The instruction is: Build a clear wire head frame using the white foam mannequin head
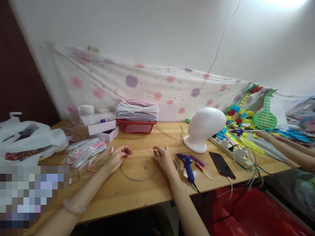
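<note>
A thin wire ring (137,180) lies between my hands, low over the wooden table. A fine strand (144,160) crosses inside it and ends in a small tangle near the middle. My left hand (119,159) is closed in a pinch by the ring's upper left; whatever is between the fingertips is too thin to make out. At the ring's upper right, my right hand (163,159) has its fingers curled on the rim. A roll of tape (175,165) is partly hidden behind my right wrist.
Right of my hand are a blue glue gun (188,167), a white foam head (205,126), a phone (222,165) and a power strip (232,152). Behind stands a red basket (136,127) of pipe cleaners. Plastic bags (86,152) lie left. Another person's hand (264,135) works at far right.
</note>
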The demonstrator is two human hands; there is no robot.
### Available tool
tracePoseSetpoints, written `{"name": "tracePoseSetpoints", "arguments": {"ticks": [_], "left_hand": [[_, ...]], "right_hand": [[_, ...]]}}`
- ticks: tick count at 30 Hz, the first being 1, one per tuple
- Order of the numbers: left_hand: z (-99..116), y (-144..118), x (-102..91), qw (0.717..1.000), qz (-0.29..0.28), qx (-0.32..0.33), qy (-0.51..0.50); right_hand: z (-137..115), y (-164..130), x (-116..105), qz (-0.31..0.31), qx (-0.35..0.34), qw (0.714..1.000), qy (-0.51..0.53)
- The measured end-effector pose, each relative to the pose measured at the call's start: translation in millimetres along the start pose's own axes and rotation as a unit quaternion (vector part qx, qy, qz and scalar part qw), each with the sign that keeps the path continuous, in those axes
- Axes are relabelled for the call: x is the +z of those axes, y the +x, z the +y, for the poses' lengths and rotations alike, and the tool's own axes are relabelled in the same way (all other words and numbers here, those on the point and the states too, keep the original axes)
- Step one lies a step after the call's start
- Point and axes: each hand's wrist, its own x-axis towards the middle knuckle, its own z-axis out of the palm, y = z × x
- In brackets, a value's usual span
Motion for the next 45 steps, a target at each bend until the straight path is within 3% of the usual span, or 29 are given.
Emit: {"name": "tracePoseSetpoints", "arguments": {"ticks": [7, 24, 38, 45], "left_hand": [[-1.6, 5.2, -2.8, 0.997, 0.02, -0.041, -0.055], [-2.9, 5.6, -5.1, 0.992, 0.035, -0.052, -0.107], [-0.6, 3.9, -4.6, 0.991, 0.031, -0.065, -0.109], [-3.3, 4.1, -3.4, 0.992, 0.038, -0.062, -0.102]], "right_hand": [[0.8, -0.4, 0.7, -0.002, 0.003, 1.0, 0.008], [-1.0, -1.7, 1.1, -0.008, 0.005, 1.0, 0.014], [-0.5, -3.3, -0.3, 0.032, 0.0, 0.999, 0.037], [-6.7, -1.7, -7.1, 0.075, -0.018, 0.992, 0.1]]}}
